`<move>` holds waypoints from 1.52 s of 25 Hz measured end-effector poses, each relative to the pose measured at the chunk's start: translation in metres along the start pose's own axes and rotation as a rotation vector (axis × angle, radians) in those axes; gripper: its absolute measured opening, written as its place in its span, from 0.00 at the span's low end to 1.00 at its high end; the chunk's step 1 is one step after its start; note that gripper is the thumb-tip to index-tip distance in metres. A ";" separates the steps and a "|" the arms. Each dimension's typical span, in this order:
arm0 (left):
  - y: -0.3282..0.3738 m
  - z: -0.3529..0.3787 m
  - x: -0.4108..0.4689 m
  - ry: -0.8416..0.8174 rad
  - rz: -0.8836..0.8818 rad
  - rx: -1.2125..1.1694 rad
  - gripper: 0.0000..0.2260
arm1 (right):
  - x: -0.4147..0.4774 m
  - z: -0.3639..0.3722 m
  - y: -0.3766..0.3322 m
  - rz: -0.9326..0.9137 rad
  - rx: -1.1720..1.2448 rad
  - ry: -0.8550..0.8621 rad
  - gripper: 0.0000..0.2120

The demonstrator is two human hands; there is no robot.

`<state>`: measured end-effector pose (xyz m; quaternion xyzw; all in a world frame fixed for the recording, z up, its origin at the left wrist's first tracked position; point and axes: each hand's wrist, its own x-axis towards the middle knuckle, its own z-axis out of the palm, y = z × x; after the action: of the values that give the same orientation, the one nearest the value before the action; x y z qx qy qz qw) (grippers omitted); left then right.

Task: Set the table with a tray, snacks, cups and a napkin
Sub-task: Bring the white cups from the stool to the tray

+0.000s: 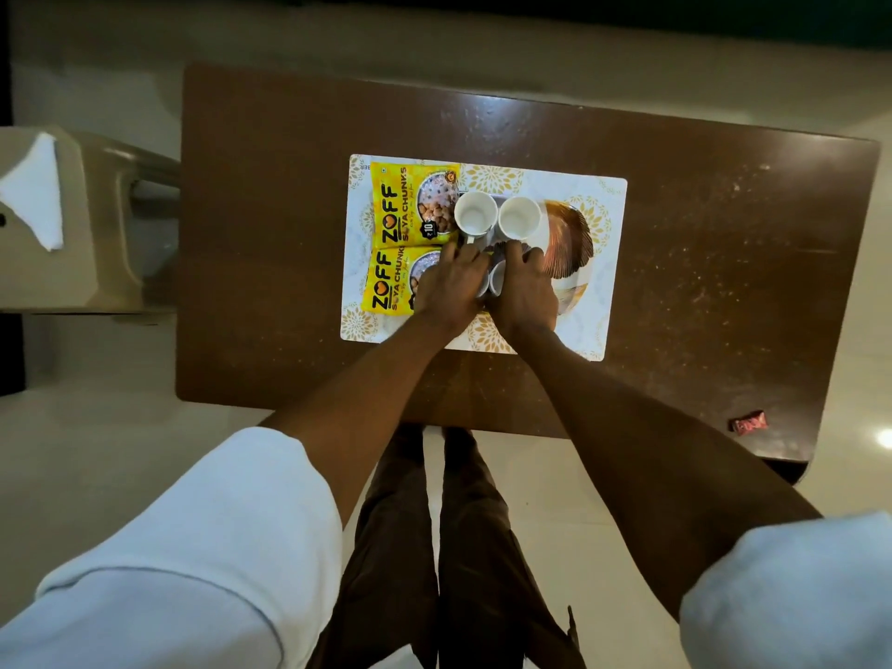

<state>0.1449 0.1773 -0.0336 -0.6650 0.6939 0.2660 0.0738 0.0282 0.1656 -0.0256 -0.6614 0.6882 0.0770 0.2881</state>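
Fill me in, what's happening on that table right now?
A person is setting a tray on a brown table. Both hands, left hand and right hand, are side by side over two more cups at the near middle of the tray; the grip itself is hidden. Two white cups already stand upright behind them, and two yellow snack packets lie along the tray's left side. A white napkin sits off to the left, not on the table.

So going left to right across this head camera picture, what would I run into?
White napkin on the beige chair → yellow snack packets → left white cup → right white cup → shell-patterned tray → small red wrapper near the table corner.
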 end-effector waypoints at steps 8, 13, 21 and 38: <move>0.009 -0.066 -0.024 0.035 -0.001 -0.060 0.33 | -0.026 -0.072 -0.013 -0.051 -0.050 0.038 0.33; 0.003 -0.191 -0.045 0.152 -0.075 -0.024 0.29 | -0.038 -0.190 -0.062 -0.197 -0.098 0.162 0.32; -0.035 -0.504 -0.131 0.623 -0.128 0.064 0.38 | -0.083 -0.425 -0.289 -0.558 -0.072 0.547 0.37; -0.362 -0.793 -0.359 0.991 -0.560 0.234 0.44 | -0.203 -0.491 -0.747 -1.100 -0.057 0.715 0.52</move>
<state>0.7303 0.1335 0.7044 -0.8557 0.4681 -0.1852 -0.1194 0.5884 0.0178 0.6844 -0.9090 0.3007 -0.2880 0.0215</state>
